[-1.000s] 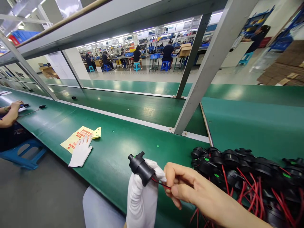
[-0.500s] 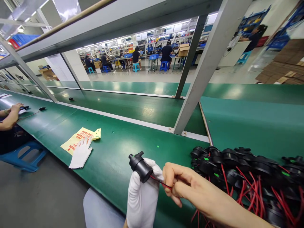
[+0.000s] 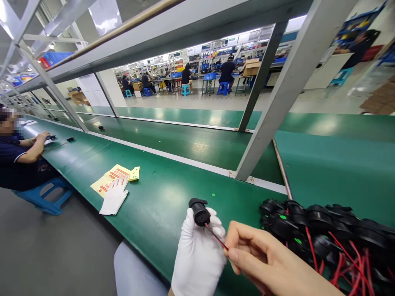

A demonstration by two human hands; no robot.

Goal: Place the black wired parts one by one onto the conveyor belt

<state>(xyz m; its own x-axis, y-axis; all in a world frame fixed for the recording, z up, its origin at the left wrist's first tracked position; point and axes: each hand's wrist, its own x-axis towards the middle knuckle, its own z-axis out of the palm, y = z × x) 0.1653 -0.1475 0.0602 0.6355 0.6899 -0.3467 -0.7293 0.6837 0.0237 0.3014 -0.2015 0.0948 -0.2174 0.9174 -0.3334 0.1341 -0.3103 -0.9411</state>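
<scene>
1. A black plastic tube-shaped part [image 3: 200, 214] was above the flat green table [image 3: 160, 193]. It slanted up and away, with thin red and black wires [image 3: 216, 235] at its near end.
2. The white-gloved left hand [image 3: 199, 257] curled around it.
3. The bare right hand [image 3: 259, 253] pinched the wires.

Black cylindrical part [image 3: 199, 210] in the gloved left hand [image 3: 199, 255], now tipped, its wired end [image 3: 203, 219] more squarely in view

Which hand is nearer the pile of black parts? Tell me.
Right. The bare right hand is just left of the pile in view, pinching the wires; the gloved left hand is farther left, holding a black part.
</scene>
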